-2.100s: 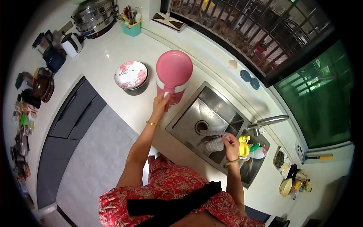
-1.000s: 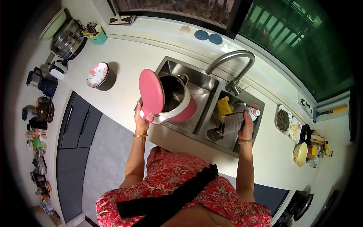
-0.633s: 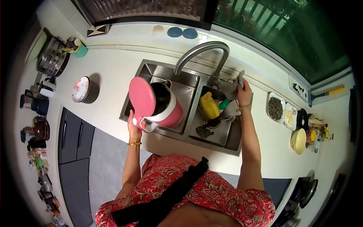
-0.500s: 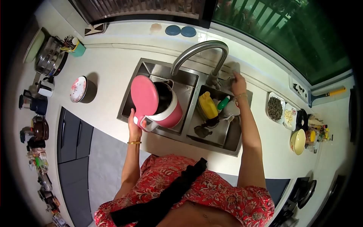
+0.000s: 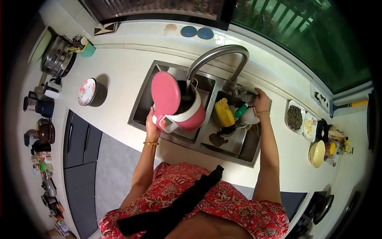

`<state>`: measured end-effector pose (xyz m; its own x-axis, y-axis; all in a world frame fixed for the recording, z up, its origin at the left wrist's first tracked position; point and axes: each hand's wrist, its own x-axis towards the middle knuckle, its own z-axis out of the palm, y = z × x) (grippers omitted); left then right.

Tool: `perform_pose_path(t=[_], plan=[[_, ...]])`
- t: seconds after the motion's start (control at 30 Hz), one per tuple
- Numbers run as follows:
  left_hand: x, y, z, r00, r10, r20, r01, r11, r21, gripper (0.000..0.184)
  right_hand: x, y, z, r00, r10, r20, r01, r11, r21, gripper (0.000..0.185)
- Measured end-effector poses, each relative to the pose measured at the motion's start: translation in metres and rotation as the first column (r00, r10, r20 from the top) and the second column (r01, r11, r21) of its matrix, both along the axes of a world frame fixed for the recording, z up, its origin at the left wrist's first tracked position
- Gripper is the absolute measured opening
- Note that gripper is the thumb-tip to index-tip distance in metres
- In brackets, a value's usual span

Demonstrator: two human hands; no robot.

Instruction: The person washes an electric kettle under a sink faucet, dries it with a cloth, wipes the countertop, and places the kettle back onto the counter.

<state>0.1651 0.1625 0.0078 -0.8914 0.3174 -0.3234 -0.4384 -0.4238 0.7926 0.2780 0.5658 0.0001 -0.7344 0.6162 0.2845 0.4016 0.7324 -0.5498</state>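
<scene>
Pitcher (image 5: 195, 118): smooth pink and white, looks plastic, soft sheen. Lid (image 5: 166, 93): same pink plastic look, satin. Sink (image 5: 223, 153): stainless steel, dull shine. Faucet (image 5: 218, 51): brushed metal. Counter (image 5: 123, 67): smooth, white, glossy. Yellow jug (image 5: 224, 113): plastic. Cabinet fronts (image 5: 78, 137): dark grey, smooth, matt. Dress (image 5: 175, 184): printed cloth. Strap (image 5: 179, 207): black, matt, fabric look. Floor (image 5: 117, 155): grey, smooth.

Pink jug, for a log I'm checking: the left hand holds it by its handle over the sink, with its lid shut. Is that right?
Not quite: the head view shows the lid standing open, not shut. The left hand does hold the pink jug by its handle over the sink.
</scene>
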Motion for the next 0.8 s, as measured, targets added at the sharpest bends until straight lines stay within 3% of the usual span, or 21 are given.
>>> perform_pose_path(t=[0.03,0.07,0.13,0.17,0.2,0.27,0.3,0.33,0.37,0.47,0.53,0.63,0.7,0.73,0.8], plan=[[0.000,0.002,0.004,1.000,-0.010,0.001,0.010,1.000,-0.001,0.037,0.011,0.003,0.003,0.990,-0.009,-0.140,0.009,1.000,0.001,0.030],[0.000,0.004,0.010,1.000,-0.005,0.013,0.005,1.000,-0.005,0.035,0.027,0.007,0.009,0.990,-0.103,-0.098,0.095,0.992,-0.081,0.030],[0.000,0.008,0.010,0.999,-0.013,0.029,0.013,1.000,-0.009,0.034,0.061,0.011,0.013,0.941,-0.221,-0.256,0.167,0.962,-0.214,0.025],[-0.002,0.010,0.005,0.999,0.036,0.029,-0.035,0.998,-0.043,0.032,0.083,0.014,0.008,0.920,-0.247,-0.306,0.193,0.962,-0.196,0.021],[-0.004,0.011,0.002,0.996,0.080,0.027,-0.078,0.994,-0.078,0.030,0.102,0.009,0.015,0.910,-0.353,-0.219,0.286,0.914,-0.289,0.018],[-0.003,0.013,-0.001,0.992,0.121,0.019,-0.118,0.988,-0.103,0.025,0.142,0.013,-0.006,0.847,-0.420,-0.326,0.266,0.866,-0.423,0.015],[-0.003,0.013,0.001,0.991,0.121,0.054,-0.116,0.989,-0.091,0.025,0.165,0.013,-0.014,0.835,-0.515,-0.191,0.378,0.791,-0.480,0.014],[0.000,0.012,0.003,0.988,0.126,0.094,-0.119,0.990,-0.081,0.025,0.189,0.014,-0.031,0.821,-0.525,-0.224,0.365,0.784,-0.502,0.013],[0.002,0.009,0.002,0.997,0.070,0.010,-0.069,0.992,-0.110,0.027,0.212,0.013,-0.046,0.808,-0.557,-0.189,0.432,0.781,-0.452,0.014],[0.000,0.011,0.005,0.999,0.040,-0.022,-0.043,0.990,-0.133,0.029,0.246,-0.001,-0.067,0.739,-0.672,-0.032,0.633,0.711,-0.305,0.018],[0.001,0.014,0.008,0.999,0.040,-0.033,-0.045,0.988,-0.145,0.029,0.265,-0.008,-0.084,0.707,-0.697,0.124,0.705,0.678,-0.210,0.023],[0.000,0.014,0.004,0.995,0.022,-0.101,-0.038,0.986,-0.161,0.027,0.283,-0.017,-0.113,0.742,-0.628,0.235,0.669,0.681,-0.298,0.034],[-0.006,0.009,-0.004,0.993,-0.035,-0.114,0.025,0.995,-0.093,0.024,0.285,-0.020,-0.126,0.807,-0.512,0.294,0.581,0.776,-0.246,0.047],[-0.006,0.010,-0.001,0.995,-0.036,-0.097,0.025,0.994,-0.108,0.033,0.284,-0.024,-0.128,0.835,-0.453,0.311,0.524,0.827,-0.202,0.053],[-0.003,0.012,0.002,0.996,0.017,-0.090,-0.027,0.993,-0.112,0.032,0.281,-0.027,-0.130,0.863,-0.395,0.316,0.469,0.857,-0.211,0.058]])
